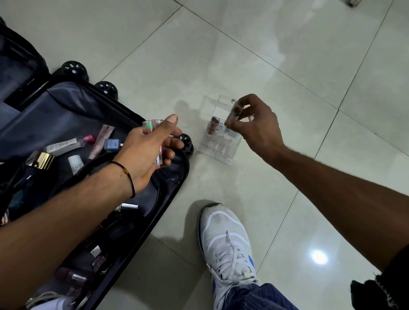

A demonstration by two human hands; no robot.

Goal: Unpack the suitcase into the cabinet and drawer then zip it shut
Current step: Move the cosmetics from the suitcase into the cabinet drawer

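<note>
Open suitcase (79, 125) flat on the tiled floor (285, 62), small cosmetics scattered inside, left hand (145, 148) over its edge clamped on a clear tube (153, 136), right hand (255, 125) pinching a lipstick (232, 116) above a clear organiser (218, 146) just beside the suitcase, white shoe (226, 244) nearby
</note>
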